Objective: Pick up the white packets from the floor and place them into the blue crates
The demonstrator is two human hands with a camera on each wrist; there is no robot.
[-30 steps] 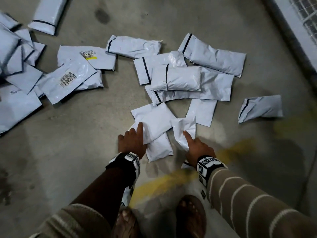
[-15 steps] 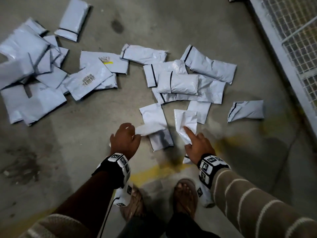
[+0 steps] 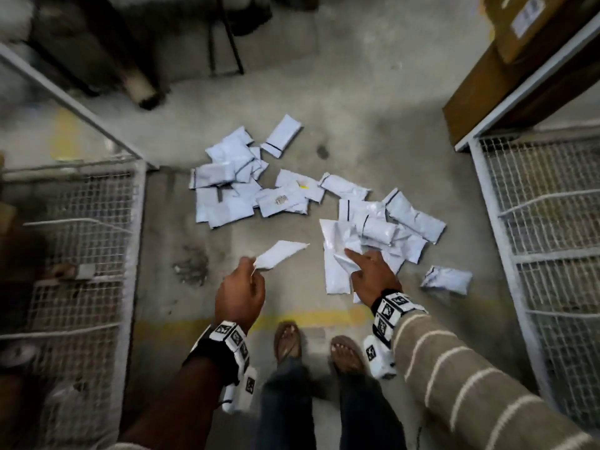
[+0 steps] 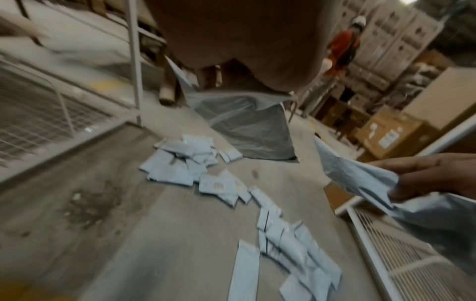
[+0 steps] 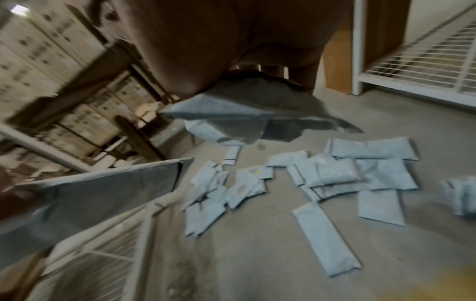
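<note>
Although both hands are loaded, most of the stock is still on the floor [image 3: 324, 102], so the job reads as early: no blue crate shows in any view, and nothing can be counted as delivered.

Item 1, left hand [image 3: 240, 295]: grip pinches one flat white packet [image 3: 281, 253] by its near corner; the packet juts toward 1 o'clock, clear of the floor.

Item 2, right hand [image 3: 373, 277]: grip curled round a crumpled bundle of packets [image 3: 339, 237], forefinger laid along the top. The bundle is lifted, as the right wrist view shows; the count in it is unclear.

Item 3, far heap [image 3: 227, 190], at 11 o'clock from the hands: overlapping packets, one showing a printed label.

Item 4, near heap [image 3: 402, 222], at 1 o'clock: stacked packets, several plump, with dark seal strips at one end.

Item 5, long packet [image 3: 337, 274]: flat on the floor just left of the right hand.

Item 6, stray packet [image 3: 446, 279], at 3 o'clock, apart from the heaps and near the wire cage [image 3: 535, 238].

Condition: thin glossy plastic mailers, soft and creased, pale grey-white in dim light. Judged light and slippery, likely to slide out of a loose bundle.

Remaining: carry the held packets to the crates, then clear both heaps and the singles.
</note>
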